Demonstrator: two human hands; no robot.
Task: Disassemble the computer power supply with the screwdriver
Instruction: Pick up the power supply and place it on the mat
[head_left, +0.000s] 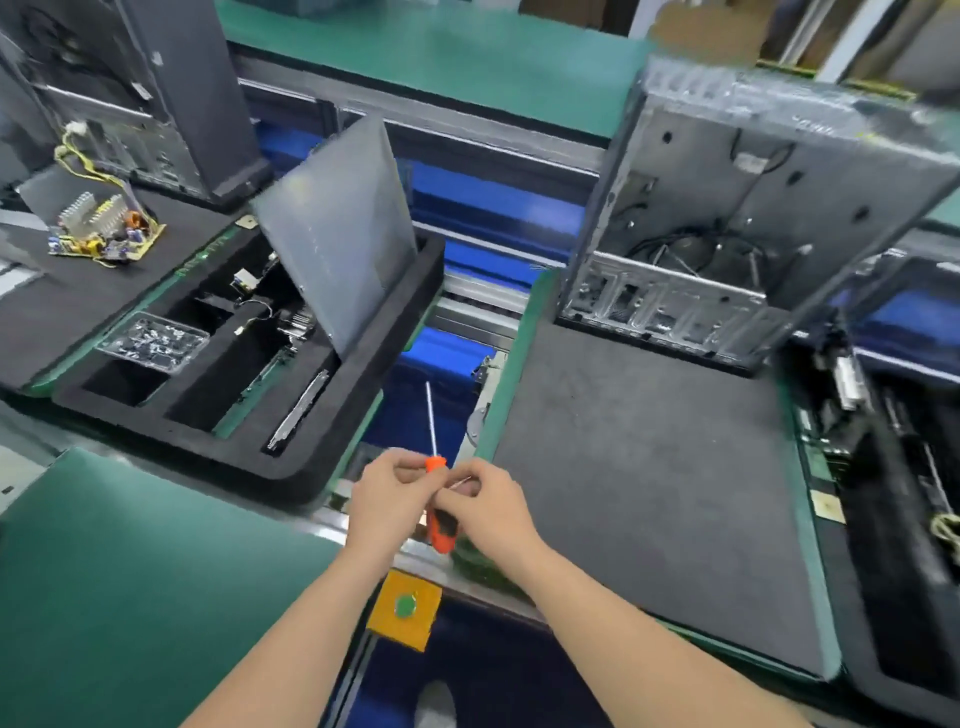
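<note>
Open computer case (727, 218) at right, foam tray (363, 374) at left, and far left the power supply board (104, 231) lies bared on its mat (67, 301), well away. Left hand (387, 493) and right hand (491, 506) meet mid-bench, both curled round the screwdriver (435, 464) handle, shaft pointing away, likely to settle a working grip.

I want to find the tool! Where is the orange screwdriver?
In the head view, the screwdriver is low in the middle, held by the left hand and right hand, between the black foam tray and grey mat.
</note>
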